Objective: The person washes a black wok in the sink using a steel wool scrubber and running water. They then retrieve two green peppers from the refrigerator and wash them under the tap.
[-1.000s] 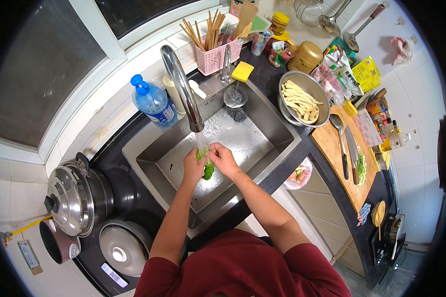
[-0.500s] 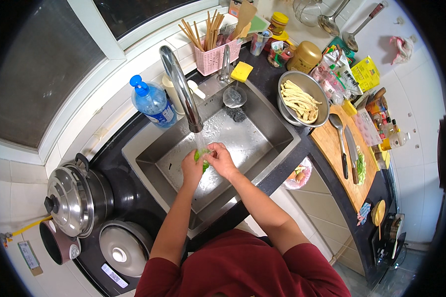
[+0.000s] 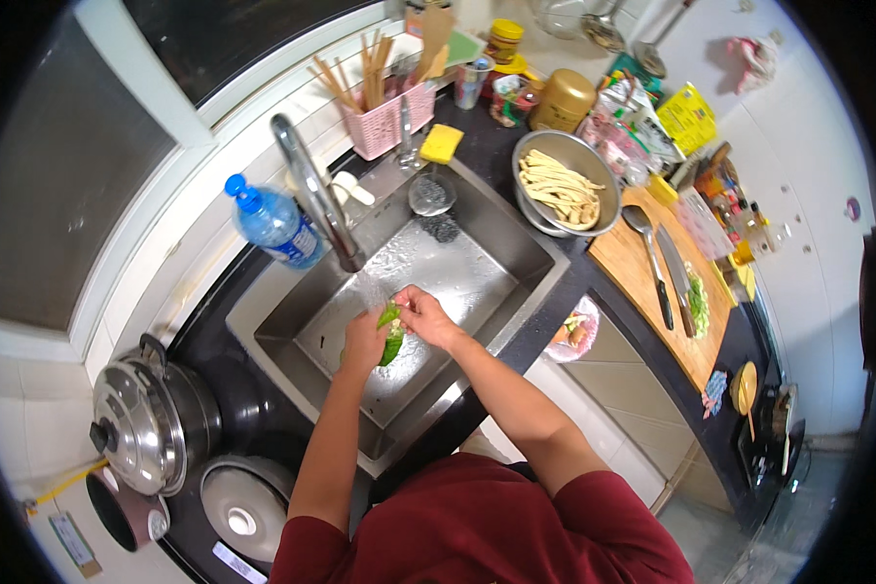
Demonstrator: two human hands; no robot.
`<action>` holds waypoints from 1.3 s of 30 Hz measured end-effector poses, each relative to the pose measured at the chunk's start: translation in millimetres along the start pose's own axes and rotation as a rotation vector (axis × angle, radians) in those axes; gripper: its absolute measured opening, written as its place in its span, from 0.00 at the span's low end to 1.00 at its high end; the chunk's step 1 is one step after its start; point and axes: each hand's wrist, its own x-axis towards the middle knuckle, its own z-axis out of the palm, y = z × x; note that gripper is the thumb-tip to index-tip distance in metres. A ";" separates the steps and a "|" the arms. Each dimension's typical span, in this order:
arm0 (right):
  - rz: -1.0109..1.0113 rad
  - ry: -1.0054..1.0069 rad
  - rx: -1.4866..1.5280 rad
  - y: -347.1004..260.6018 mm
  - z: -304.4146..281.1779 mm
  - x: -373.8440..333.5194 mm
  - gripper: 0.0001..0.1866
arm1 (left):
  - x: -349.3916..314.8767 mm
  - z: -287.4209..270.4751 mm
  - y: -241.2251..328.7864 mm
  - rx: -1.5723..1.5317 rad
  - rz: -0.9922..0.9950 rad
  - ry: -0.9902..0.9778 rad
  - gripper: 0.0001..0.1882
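Observation:
A green leafy vegetable [image 3: 391, 336] is held over the steel sink [image 3: 496, 229], below the spout of the tall faucet [image 3: 311, 190]. My left hand [image 3: 362, 343] grips it from the left and underneath. My right hand [image 3: 423, 313] pinches its upper end with the fingers. Both hands meet over the middle of the basin, whose bottom is wet.
A blue-capped water bottle [image 3: 273, 224] stands left of the faucet. A steel bowl of pale strips [image 3: 566, 185] sits right of the sink, beside a wooden cutting board [image 3: 652, 292] with a knife, ladle and greens. A pink utensil basket [image 3: 380, 112] and yellow sponge [image 3: 442, 143] lie behind. Pots [image 3: 151, 419] stand at left.
Both hands have stayed over the sink with the green vegetable, shifting slightly and turning it between the fingers under the faucet.

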 end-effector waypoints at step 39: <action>-0.059 0.246 0.229 1.0 -20.8 -42.9 0.08 | 8.2 12.8 57.7 -0.201 0.056 -0.100 0.14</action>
